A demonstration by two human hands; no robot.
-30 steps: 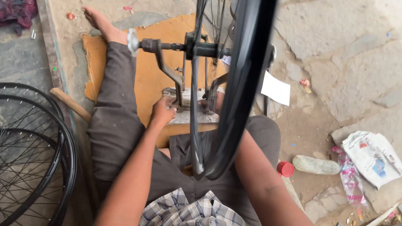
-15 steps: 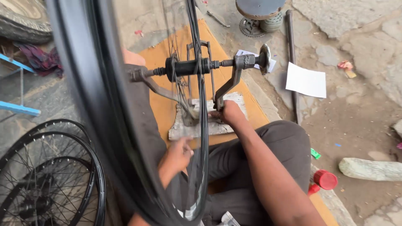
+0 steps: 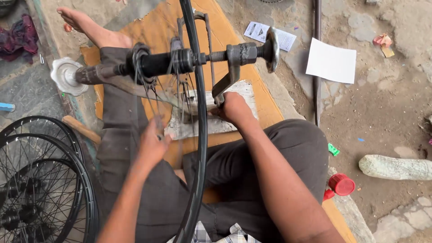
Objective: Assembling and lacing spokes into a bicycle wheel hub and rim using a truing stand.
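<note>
A black bicycle rim stands upright in a metal truing stand, its hub and axle held across the stand's forks. My left hand is left of the rim among the spokes, fingers curled and blurred; what it pinches I cannot make out. On the rim's right, my right hand is closed around the foot of the stand's right fork, above a pale slab. I sit on an orange board with my legs around the stand.
Stacked black spoked wheels lie at lower left beside a wooden handle. White paper sheets, a thin metal rod, a red cap and a pale stone lie on the dirt ground to the right.
The view has tilted down and shifted, so the rim now runs down the middle. My left hand has risen into the spokes. My right hand stays at the stand's base.
</note>
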